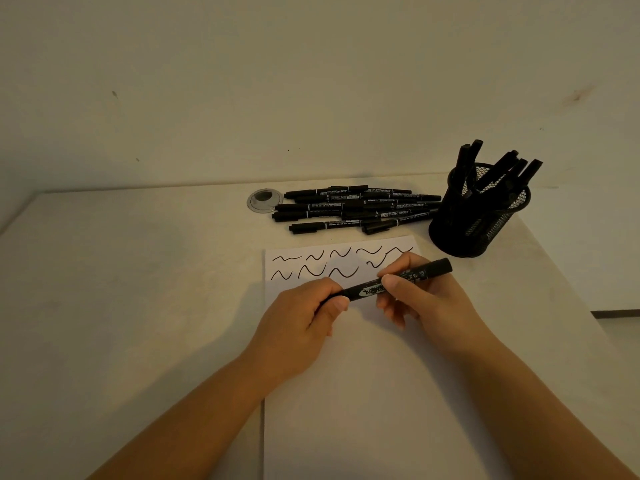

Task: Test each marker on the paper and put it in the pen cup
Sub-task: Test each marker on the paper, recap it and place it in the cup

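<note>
I read this as capping/uncapping: both left hand (304,317) and right hand (422,299) grip 1 marker (398,280) over paper (381,393); next, pen cup (478,216).

Two forearms are seen entering from the lower edge, both bare to the frame's limit (no sleeve visible). The left hand (304,313) and right hand (420,294) are ungloved. Fingernails are kept short and unpainted, as seen on the thumbs.
</note>
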`<state>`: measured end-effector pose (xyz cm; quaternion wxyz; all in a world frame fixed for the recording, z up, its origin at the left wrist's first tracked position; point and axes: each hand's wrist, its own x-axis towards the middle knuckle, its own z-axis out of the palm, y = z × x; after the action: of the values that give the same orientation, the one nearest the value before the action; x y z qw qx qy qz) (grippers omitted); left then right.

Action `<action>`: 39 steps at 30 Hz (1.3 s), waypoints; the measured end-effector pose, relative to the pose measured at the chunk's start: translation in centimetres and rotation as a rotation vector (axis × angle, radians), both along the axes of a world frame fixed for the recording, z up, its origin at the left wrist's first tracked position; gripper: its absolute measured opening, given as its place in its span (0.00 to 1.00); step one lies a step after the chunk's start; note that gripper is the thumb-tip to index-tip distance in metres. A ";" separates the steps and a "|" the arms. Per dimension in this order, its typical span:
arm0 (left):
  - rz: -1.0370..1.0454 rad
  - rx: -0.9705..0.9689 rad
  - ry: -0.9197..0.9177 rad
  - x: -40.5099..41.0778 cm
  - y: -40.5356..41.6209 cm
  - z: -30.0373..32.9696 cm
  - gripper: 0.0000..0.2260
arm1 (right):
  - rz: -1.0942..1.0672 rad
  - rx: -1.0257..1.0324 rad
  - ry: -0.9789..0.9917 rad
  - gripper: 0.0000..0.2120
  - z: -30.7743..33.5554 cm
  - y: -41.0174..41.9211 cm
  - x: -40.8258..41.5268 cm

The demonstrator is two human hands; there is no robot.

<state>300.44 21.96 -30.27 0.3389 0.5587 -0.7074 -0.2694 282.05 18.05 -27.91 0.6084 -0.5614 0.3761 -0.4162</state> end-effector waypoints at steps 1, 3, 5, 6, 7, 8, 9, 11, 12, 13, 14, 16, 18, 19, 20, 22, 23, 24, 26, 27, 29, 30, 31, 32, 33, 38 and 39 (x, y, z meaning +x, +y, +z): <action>-0.002 -0.003 -0.001 0.0 0.0 0.0 0.10 | -0.003 0.001 -0.001 0.06 -0.1 0.0 0.0; -0.002 -0.001 0.003 0.0 0.0 0.1 0.10 | -0.018 0.005 0.005 0.09 -0.2 0.0 0.2; 0.006 0.005 0.006 -0.1 0.1 0.2 0.09 | -0.023 0.005 0.010 0.10 -0.4 0.0 0.3; 0.011 0.003 0.007 -0.1 0.1 0.3 0.09 | -0.024 0.008 0.001 0.10 -0.6 0.0 0.4; 0.018 0.001 0.009 -0.1 0.1 0.3 0.09 | -0.026 0.015 -0.016 0.10 -0.7 0.0 0.6; 0.027 0.001 0.011 -0.1 0.1 0.3 0.09 | -0.030 0.027 -0.039 0.09 -0.9 0.0 0.8; 0.035 0.005 0.016 -0.1 0.1 0.4 0.09 | -0.039 0.041 -0.061 0.08 -1.1 0.1 1.0; 0.042 0.015 0.025 0.0 0.1 0.4 0.10 | -0.049 0.053 -0.084 0.08 -1.4 0.2 1.4; 0.042 0.014 0.023 0.0 0.1 0.4 0.11 | -0.047 0.051 -0.090 0.08 -1.5 0.2 1.4; 0.040 0.011 0.020 0.0 0.1 0.4 0.11 | -0.041 0.047 -0.096 0.08 -1.6 0.3 1.4; 0.039 0.016 0.022 0.0 0.1 0.5 0.11 | -0.033 0.041 -0.102 0.08 -1.6 0.3 1.4; 0.023 0.049 0.051 0.1 0.1 0.4 0.12 | -0.019 0.021 -0.111 0.07 -1.7 0.4 1.3; -0.006 0.096 0.108 0.3 0.1 0.5 0.14 | 0.000 -0.003 -0.128 0.06 -1.8 0.5 1.3; -0.026 0.120 0.135 0.4 0.1 0.6 0.15 | 0.009 -0.016 -0.132 0.06 -1.8 0.5 1.3; -0.047 0.146 0.160 0.5 0.0 0.7 0.15 | 0.015 -0.032 -0.133 0.06 -1.8 0.6 1.3; -0.083 0.209 0.200 0.9 -0.3 1.0 0.15 | 0.021 -0.067 -0.135 0.06 -1.8 0.8 1.3; -0.102 0.245 0.211 1.1 -0.5 1.1 0.16 | 0.025 -0.082 -0.141 0.06 -1.7 0.8 1.4; -0.126 0.281 0.219 1.3 -0.6 1.2 0.16 | 0.030 -0.094 -0.149 0.06 -1.6 0.9 1.4; -0.180 0.334 0.240 1.6 -0.9 1.3 0.14 | 0.038 -0.110 -0.147 0.08 -1.5 1.0 1.5; -0.205 0.349 0.254 1.7 -0.9 1.4 0.14 | 0.040 -0.120 -0.138 0.07 -1.5 1.0 1.5; -0.242 0.366 0.277 2.0 -1.1 1.6 0.14 | 0.053 -0.156 -0.132 0.03 -1.3 1.1 1.6; -0.260 0.374 0.286 2.2 -1.1 1.6 0.14 | 0.059 -0.177 -0.127 0.06 -1.3 1.2 1.7; -0.280 0.383 0.295 2.3 -1.2 1.6 0.14 | 0.073 -0.193 -0.122 0.10 -1.2 1.3 1.7; -0.301 0.394 0.303 2.5 -1.2 1.6 0.14 | 0.083 -0.209 -0.115 0.12 -1.1 1.3 1.7; -0.319 0.405 0.308 2.6 -1.2 1.7 0.14 | 0.096 -0.223 -0.115 0.12 -1.0 1.3 1.8; -0.336 0.423 0.311 2.8 -1.4 1.7 0.14 | 0.103 -0.244 -0.063 0.08 -0.9 1.3 1.7; -0.313 0.414 0.313 2.7 -1.4 1.6 0.15 | 0.093 -0.230 -0.060 0.07 -1.0 1.2 1.6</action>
<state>303.11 20.55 -28.64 0.2768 0.4518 -0.6542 -0.5397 283.60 19.30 -28.90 0.5695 -0.6316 0.2813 -0.4446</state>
